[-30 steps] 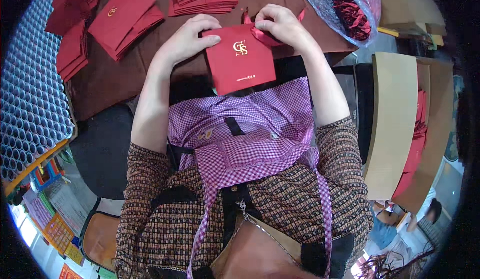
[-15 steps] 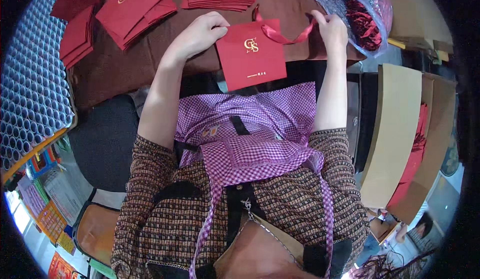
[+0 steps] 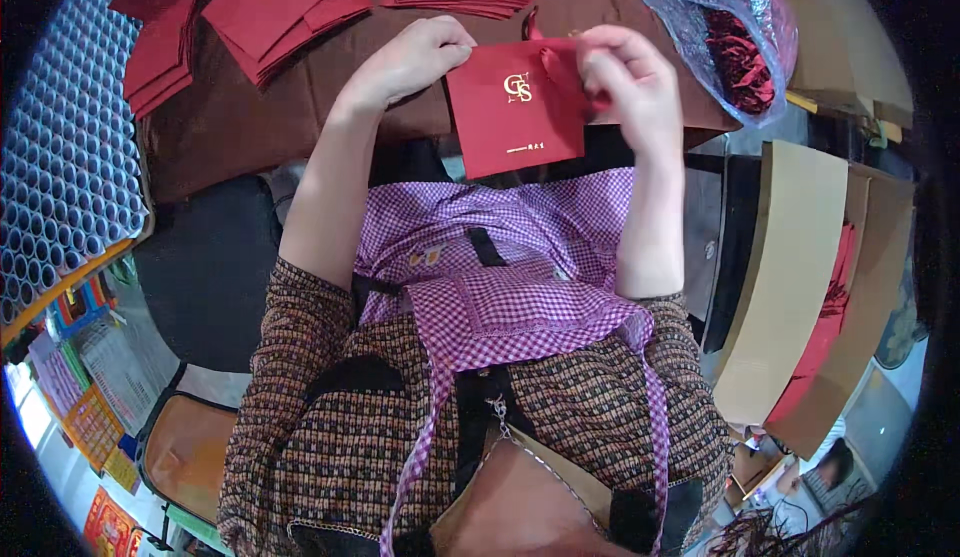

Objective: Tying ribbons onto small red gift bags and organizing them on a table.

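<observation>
Red paper gift bag (image 3: pixel 515 132) is lying front up at the near side of the table, its lower edge jutting past the brown tablecloth (image 3: pixel 290 107) toward the checked apron (image 3: pixel 500 307). Left hand (image 3: pixel 415 62) is pinching the bag's top left corner between thumb and fingers. Right hand (image 3: pixel 632 82) is curling its fingers at the top right corner, beside the red satin ribbon (image 3: pixel 553 65); blur is covering the fingertips, so I cannot tell whether they are gripping the ribbon.

Risks, as judged: only one corner is clearly being held, so a sharp tug on the ribbon could be swinging the bag round or creasing that corner. The overhanging part could be tipping toward the lap if the left pinch is slackening. Ribbon could also be twisting, since it is looping loosely at the top.
</observation>
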Available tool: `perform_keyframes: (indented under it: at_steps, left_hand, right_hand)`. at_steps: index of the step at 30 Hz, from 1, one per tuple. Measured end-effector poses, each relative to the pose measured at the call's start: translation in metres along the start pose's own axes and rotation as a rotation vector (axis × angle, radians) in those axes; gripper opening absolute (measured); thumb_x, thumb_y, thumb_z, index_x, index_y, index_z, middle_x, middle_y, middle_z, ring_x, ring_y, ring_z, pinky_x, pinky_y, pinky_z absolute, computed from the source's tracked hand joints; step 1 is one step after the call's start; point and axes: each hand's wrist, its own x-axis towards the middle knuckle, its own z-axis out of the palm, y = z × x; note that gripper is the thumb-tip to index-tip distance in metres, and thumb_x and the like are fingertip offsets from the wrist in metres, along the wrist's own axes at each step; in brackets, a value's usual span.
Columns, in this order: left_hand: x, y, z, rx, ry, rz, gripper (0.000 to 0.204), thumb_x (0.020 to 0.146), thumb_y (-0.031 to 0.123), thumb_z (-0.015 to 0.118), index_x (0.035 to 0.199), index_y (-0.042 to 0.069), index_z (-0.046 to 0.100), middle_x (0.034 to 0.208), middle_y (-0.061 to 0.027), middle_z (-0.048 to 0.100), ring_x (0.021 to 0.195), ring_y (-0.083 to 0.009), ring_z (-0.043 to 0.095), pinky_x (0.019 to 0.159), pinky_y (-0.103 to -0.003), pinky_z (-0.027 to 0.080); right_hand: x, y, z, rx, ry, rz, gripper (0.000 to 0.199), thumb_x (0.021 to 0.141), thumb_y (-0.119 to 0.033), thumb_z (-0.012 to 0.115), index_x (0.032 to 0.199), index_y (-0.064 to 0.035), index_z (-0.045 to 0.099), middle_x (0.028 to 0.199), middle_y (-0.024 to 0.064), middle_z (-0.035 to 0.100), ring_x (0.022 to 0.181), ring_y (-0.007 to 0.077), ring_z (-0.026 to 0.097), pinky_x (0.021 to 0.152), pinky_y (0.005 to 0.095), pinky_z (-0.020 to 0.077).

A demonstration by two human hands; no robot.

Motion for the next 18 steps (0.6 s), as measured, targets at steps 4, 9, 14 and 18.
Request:
perform_keyframes:
  at_steps: [4, 9, 14, 18]
  left_hand:
    - [0.002, -0.001, 0.003, 0.015, 0.028, 0.036, 0.021, 0.086, 0.011, 0.055, 0.096, -0.006, 0.061, 0.092, -0.0068, 0.058, 0.089, -0.0155, 0.055, 0.082, -0.028, 0.044]
    - [0.001, 0.004, 0.008, -0.084, 0.025, -0.024, 0.022, 0.085, 0.012, 0.056, 0.098, -0.005, 0.061, 0.091, -0.0054, 0.061, 0.088, -0.0136, 0.055, 0.081, -0.027, 0.044]
    - [-0.005, 0.014, 0.014, -0.058, 0.071, -0.025, 0.023, 0.085, 0.012, 0.058, 0.100, -0.005, 0.061, 0.095, -0.0063, 0.063, 0.091, -0.0127, 0.056, 0.083, -0.027, 0.045]
    - [-0.006, 0.014, 0.013, -0.039, 0.055, -0.044, 0.025, 0.082, 0.008, 0.059, 0.104, -0.005, 0.059, 0.094, -0.0072, 0.063, 0.090, -0.0119, 0.056, 0.083, -0.027, 0.045]
  right_hand:
    - [-0.016, 0.009, 0.045, -0.428, -0.025, -0.233, 0.013, 0.081, -0.004, 0.064, 0.092, 0.0022, 0.063, 0.082, 0.0062, 0.064, 0.079, 0.0138, 0.061, 0.071, 0.0257, 0.0481]
    - [-0.014, 0.035, 0.062, -0.645, 0.117, -0.358, 0.010, 0.078, -0.004, 0.065, 0.083, 0.0029, 0.060, 0.081, 0.0142, 0.062, 0.077, 0.0262, 0.062, 0.070, 0.0330, 0.0488]
    - [-0.011, 0.039, 0.065, -0.680, 0.128, -0.341, 0.010, 0.078, -0.005, 0.065, 0.082, 0.0021, 0.060, 0.080, 0.0154, 0.061, 0.076, 0.0292, 0.062, 0.069, 0.0355, 0.0486]
    - [-0.008, 0.046, 0.066, -0.688, 0.129, -0.338, 0.010, 0.078, -0.005, 0.065, 0.083, 0.0021, 0.061, 0.080, 0.0151, 0.061, 0.077, 0.0290, 0.062, 0.069, 0.0357, 0.0487]
